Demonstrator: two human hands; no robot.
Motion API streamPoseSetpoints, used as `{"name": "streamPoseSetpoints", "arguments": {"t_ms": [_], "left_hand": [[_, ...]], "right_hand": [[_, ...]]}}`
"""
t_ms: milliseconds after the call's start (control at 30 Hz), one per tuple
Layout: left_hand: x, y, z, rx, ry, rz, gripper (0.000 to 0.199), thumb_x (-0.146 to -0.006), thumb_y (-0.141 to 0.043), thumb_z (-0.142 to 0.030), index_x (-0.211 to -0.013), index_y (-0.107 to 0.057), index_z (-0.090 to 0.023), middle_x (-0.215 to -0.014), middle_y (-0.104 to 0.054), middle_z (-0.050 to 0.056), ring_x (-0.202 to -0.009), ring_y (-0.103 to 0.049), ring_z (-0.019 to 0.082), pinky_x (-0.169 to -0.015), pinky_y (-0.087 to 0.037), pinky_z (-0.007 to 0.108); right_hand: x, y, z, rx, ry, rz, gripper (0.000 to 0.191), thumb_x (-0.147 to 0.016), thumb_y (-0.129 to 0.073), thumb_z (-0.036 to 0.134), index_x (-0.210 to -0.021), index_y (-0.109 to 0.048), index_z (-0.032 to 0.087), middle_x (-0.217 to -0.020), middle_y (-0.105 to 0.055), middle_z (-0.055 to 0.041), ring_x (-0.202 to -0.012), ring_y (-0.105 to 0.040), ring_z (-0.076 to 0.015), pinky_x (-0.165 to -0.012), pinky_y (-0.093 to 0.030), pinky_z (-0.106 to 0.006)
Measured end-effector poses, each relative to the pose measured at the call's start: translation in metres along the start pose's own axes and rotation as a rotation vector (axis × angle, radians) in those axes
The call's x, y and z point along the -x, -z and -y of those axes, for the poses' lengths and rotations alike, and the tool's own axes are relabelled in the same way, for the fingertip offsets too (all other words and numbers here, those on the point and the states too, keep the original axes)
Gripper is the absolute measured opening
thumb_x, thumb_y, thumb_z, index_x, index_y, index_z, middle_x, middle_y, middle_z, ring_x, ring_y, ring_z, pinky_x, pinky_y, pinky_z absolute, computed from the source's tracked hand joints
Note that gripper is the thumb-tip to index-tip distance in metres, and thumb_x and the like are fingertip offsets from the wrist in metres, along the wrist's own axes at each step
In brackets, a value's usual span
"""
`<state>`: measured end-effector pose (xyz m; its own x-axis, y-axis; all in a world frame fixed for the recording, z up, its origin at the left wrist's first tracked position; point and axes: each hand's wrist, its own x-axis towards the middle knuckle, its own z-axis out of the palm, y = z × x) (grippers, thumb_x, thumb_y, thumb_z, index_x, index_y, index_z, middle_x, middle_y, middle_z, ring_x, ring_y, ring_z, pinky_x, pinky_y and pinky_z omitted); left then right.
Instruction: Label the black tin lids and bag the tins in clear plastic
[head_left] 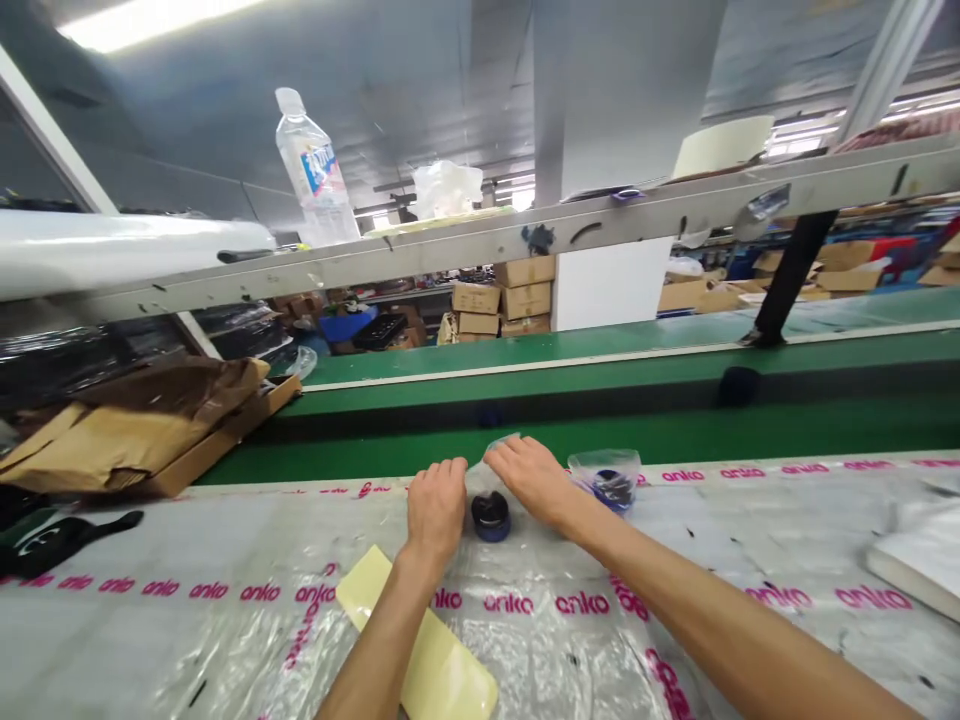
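My left hand (pixel 437 503) and my right hand (pixel 527 478) pinch the top of a small clear plastic bag, one at each side of its mouth. Inside the bag, between my hands, sits a round black and blue item (pixel 491 516). Just right of my right hand lies another clear bag (pixel 615 482) with a dark blue item in it. A pale yellow sheet (pixel 450 668) lies partly under my left forearm.
Behind the plastic-covered table (pixel 247 620) runs a green conveyor (pixel 420 372). An open cardboard box (pixel 217 430) is at the left, white sheets (pixel 926 555) at the right. A raised shelf rail (pixel 465 235) crosses above, with a bottle (pixel 319 175) on it.
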<state>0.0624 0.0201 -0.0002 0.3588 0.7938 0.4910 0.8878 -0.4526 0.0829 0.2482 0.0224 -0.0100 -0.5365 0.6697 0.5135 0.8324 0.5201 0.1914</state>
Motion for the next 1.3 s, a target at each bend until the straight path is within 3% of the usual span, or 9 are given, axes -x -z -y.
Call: {"name": "streamPoseSetpoints", "arguments": {"t_ms": [167, 367, 500, 800, 967, 1167, 1300], "left_hand": [[0.011, -0.011, 0.003, -0.114, -0.033, 0.033, 0.02, -0.092, -0.05, -0.006, -0.099, -0.064, -0.018, -0.087, -0.068, 0.005, -0.087, -0.061, 0.026, -0.083, -0.042, 0.04], [-0.008, -0.013, 0.002, -0.196, 0.014, 0.015, 0.022, -0.092, -0.047, -0.004, -0.102, -0.063, -0.017, -0.09, -0.068, 0.007, -0.09, -0.062, 0.029, -0.082, -0.042, 0.042], [-0.011, -0.017, -0.002, -0.223, -0.012, 0.021, 0.022, -0.09, -0.047, -0.002, -0.096, -0.064, -0.015, -0.087, -0.068, 0.01, -0.088, -0.063, 0.03, -0.082, -0.042, 0.043], [0.025, -0.013, 0.006, 0.004, -0.119, -0.053, 0.025, -0.093, -0.051, -0.006, -0.112, -0.059, -0.02, -0.093, -0.071, 0.002, -0.092, -0.064, 0.022, -0.092, -0.043, 0.04], [0.041, -0.007, 0.01, 0.091, -0.201, -0.083, 0.02, -0.093, -0.049, -0.006, -0.1, -0.06, -0.022, -0.09, -0.068, 0.0, -0.092, -0.064, 0.019, -0.103, -0.039, 0.042], [0.055, -0.007, 0.01, 0.087, -0.264, -0.038, 0.022, -0.093, -0.05, -0.004, -0.089, -0.061, -0.022, -0.086, -0.068, -0.002, -0.097, -0.062, 0.018, -0.107, -0.036, 0.043], [0.06, -0.012, 0.008, 0.071, -0.288, -0.017, 0.019, -0.095, -0.052, -0.007, -0.087, -0.061, -0.022, -0.087, -0.068, -0.002, -0.101, -0.061, 0.017, -0.112, -0.032, 0.044]], "right_hand": [[0.006, -0.017, 0.008, 0.044, -0.019, 0.081, 0.013, -0.091, -0.058, 0.005, -0.096, -0.059, 0.017, -0.088, -0.065, -0.007, -0.084, -0.056, -0.0249, -0.071, -0.037, -0.034], [-0.01, -0.017, 0.004, 0.08, -0.093, 0.133, 0.022, -0.086, -0.057, 0.0, -0.103, -0.057, 0.014, -0.096, -0.063, -0.0113, -0.087, -0.058, -0.0271, -0.07, -0.04, -0.034], [-0.013, -0.019, 0.006, 0.045, -0.044, 0.147, 0.022, -0.088, -0.056, 0.0, -0.104, -0.057, 0.016, -0.097, -0.064, -0.0098, -0.087, -0.058, -0.0255, -0.07, -0.043, -0.033], [0.025, -0.012, 0.006, -0.08, -0.079, 0.123, 0.012, -0.095, -0.056, 0.006, -0.099, -0.059, 0.017, -0.088, -0.066, -0.0055, -0.081, -0.061, -0.0229, -0.065, -0.042, -0.032], [0.04, -0.005, 0.013, -0.156, 0.003, 0.112, 0.008, -0.097, -0.059, 0.011, -0.094, -0.061, 0.018, -0.088, -0.065, -0.0027, -0.08, -0.059, -0.0204, -0.07, -0.041, -0.032], [0.05, -0.005, 0.021, -0.202, 0.045, 0.043, 0.013, -0.095, -0.056, 0.007, -0.09, -0.06, 0.018, -0.089, -0.064, -0.0029, -0.081, -0.056, -0.0209, -0.07, -0.039, -0.033], [0.06, -0.008, 0.027, -0.18, 0.058, 0.09, 0.015, -0.091, -0.058, 0.005, -0.094, -0.06, 0.019, -0.093, -0.065, -0.0038, -0.086, -0.057, -0.0229, -0.072, -0.039, -0.035]]}}
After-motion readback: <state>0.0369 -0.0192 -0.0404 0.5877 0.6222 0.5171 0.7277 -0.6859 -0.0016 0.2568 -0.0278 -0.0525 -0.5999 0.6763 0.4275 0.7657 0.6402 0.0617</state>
